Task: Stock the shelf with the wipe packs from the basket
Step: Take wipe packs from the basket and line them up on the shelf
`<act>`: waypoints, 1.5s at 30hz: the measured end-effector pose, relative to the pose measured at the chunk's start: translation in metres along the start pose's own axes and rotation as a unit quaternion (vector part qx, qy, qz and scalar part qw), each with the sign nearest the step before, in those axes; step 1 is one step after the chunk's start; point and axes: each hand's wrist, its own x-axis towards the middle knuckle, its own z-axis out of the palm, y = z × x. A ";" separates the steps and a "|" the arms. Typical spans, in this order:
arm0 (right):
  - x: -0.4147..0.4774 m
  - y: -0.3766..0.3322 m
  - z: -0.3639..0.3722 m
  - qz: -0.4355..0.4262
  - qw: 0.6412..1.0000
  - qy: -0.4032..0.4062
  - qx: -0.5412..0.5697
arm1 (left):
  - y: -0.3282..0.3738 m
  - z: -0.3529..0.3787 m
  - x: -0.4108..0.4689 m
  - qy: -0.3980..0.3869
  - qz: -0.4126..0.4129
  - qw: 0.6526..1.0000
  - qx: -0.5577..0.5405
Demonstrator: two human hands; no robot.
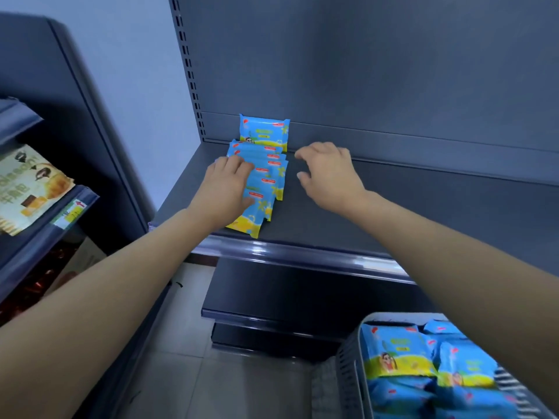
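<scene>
Several blue-and-yellow wipe packs (267,179) lie overlapped in a row at the left end of the dark shelf (393,213). One more pack (264,131) leans upright against the back panel behind them. My left hand (228,186) rests flat on the left side of the row, fingers spread over the packs. Just to the right of the row, my right hand (328,172) hovers over bare shelf with curled fingers and nothing in it. At the lower right, a grey basket (351,367) holds several more of the same packs (423,370).
A neighbouring shelf unit on the left carries snack bags (27,189) and a price tag strip. Lower dark shelves (272,300) sit beneath the stocked one, over a tiled floor. A slotted upright (189,68) runs along the shelf's left back corner.
</scene>
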 end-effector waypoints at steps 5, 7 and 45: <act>-0.044 0.026 -0.027 -0.020 0.997 0.030 -0.066 | 0.061 -0.023 -0.005 0.054 0.036 0.998 -0.027; -0.064 0.042 -0.039 -0.019 0.995 0.047 -0.088 | 0.090 -0.031 -0.006 0.075 0.053 0.995 -0.036; -0.371 0.281 0.075 0.063 0.928 -0.355 -0.097 | 0.342 0.164 -0.115 -0.343 -0.036 0.938 -0.016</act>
